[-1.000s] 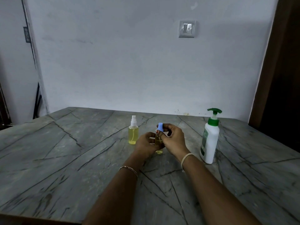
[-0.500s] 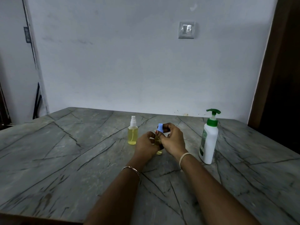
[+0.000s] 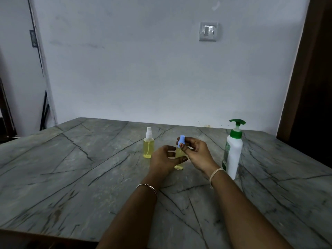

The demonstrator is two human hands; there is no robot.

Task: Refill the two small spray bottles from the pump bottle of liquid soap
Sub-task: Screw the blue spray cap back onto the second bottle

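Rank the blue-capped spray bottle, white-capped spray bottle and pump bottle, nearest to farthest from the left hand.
1. Blue-capped spray bottle: gripped in the left hand.
2. White-capped spray bottle: just beyond, leftward.
3. Pump bottle: far right.

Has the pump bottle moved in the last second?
No. The pump bottle stands where it did, at the same offset below and right of the wall switch.

Two small spray bottles (image 3: 148,149) (image 3: 179,153), one blue cap (image 3: 181,140), one pump bottle (image 3: 233,155), two hands (image 3: 161,159) (image 3: 198,155), one table (image 3: 71,168), one wall switch (image 3: 208,31)
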